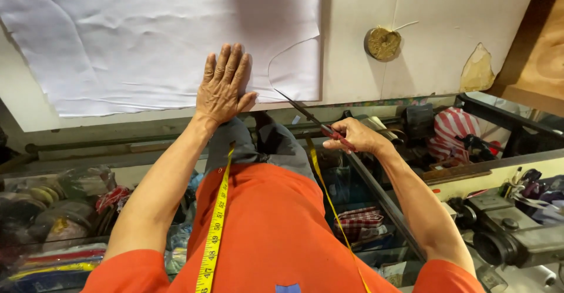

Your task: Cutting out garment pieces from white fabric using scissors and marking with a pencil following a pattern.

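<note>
My left hand [223,84] lies flat, fingers together, on the near edge of a white cloth [135,40] spread over a pale cutting table [376,76]. My right hand [355,135] grips red-handled scissors [311,120] below the table's edge, the blades pointing up-left into the cloth's near edge, right of my left hand. A curved cut line [282,55] runs up through the cloth from near the blade tips. A yellow tape measure [216,228] hangs around my neck over my orange shirt.
A round brass-coloured weight [382,42] and a tan chalk piece [477,70] rest on the table to the right. Shelves below hold thread spools [53,211] at left, striped fabric [452,130] at right. A dark machine [511,228] sits at lower right.
</note>
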